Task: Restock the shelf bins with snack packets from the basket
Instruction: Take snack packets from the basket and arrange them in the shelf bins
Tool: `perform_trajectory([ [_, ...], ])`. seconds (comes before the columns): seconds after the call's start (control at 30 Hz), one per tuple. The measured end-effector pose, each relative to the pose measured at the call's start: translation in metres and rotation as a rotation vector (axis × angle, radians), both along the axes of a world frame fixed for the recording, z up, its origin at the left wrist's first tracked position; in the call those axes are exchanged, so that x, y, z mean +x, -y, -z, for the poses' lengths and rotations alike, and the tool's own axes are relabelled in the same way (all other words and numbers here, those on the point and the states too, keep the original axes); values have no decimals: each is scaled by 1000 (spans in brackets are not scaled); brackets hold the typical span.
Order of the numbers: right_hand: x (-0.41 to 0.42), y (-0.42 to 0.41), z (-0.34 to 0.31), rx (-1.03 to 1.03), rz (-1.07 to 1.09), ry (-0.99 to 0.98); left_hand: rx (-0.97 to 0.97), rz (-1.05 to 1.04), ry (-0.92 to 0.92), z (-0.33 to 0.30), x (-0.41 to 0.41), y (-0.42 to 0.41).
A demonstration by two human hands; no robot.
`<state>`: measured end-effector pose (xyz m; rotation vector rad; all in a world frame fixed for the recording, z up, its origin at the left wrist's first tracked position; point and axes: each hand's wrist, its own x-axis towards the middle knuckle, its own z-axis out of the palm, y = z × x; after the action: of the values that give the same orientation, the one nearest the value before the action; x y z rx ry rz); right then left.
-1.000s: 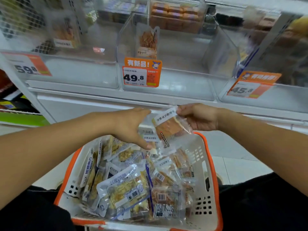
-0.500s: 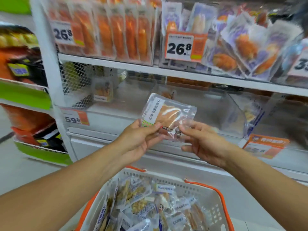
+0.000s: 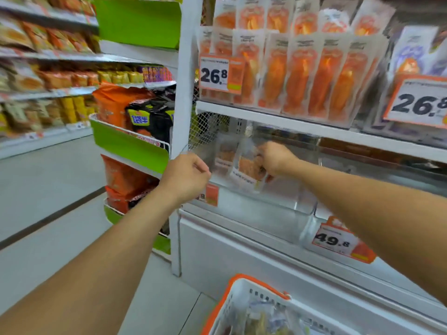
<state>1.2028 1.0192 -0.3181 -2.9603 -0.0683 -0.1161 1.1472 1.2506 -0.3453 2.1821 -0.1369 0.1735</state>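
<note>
My right hand (image 3: 273,160) reaches inside a clear plastic shelf bin (image 3: 278,204) and grips a clear snack packet (image 3: 249,169) with brownish contents and a white label, standing it upright. A similar packet (image 3: 226,153) stands just behind it on the left. My left hand (image 3: 187,176) has its fingers curled at the bin's front left corner and seems to hold the rim. The white basket with an orange rim (image 3: 242,290) sits at the bottom, with several packets (image 3: 261,317) in it.
The shelf above carries rows of orange packets (image 3: 300,76) and 26.8 price tags (image 3: 217,73). A 49.8 tag (image 3: 335,239) hangs on the bin to the right. Left of the white upright (image 3: 182,93) stand green racks of bagged snacks (image 3: 130,146) and an aisle floor (image 3: 48,180).
The view swung up and left. My right hand carried the packet from mid-air into the bin. My left hand let go of it and moved to the bin's front corner.
</note>
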Motion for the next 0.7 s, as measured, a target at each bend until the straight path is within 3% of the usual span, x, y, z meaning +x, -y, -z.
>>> perform_trajectory([
  [0.07,38,-13,14,0,76,-67,73,20,18,9,9,-6],
  [0.27,119,-34,38,151,183,111,172,-6,112,24,28,-15],
  [0.43,135,-49,49,289,209,251,175,-27,153,24,30,-7],
  [0.7,138,-41,56,352,208,296,162,10,116,26,28,5],
])
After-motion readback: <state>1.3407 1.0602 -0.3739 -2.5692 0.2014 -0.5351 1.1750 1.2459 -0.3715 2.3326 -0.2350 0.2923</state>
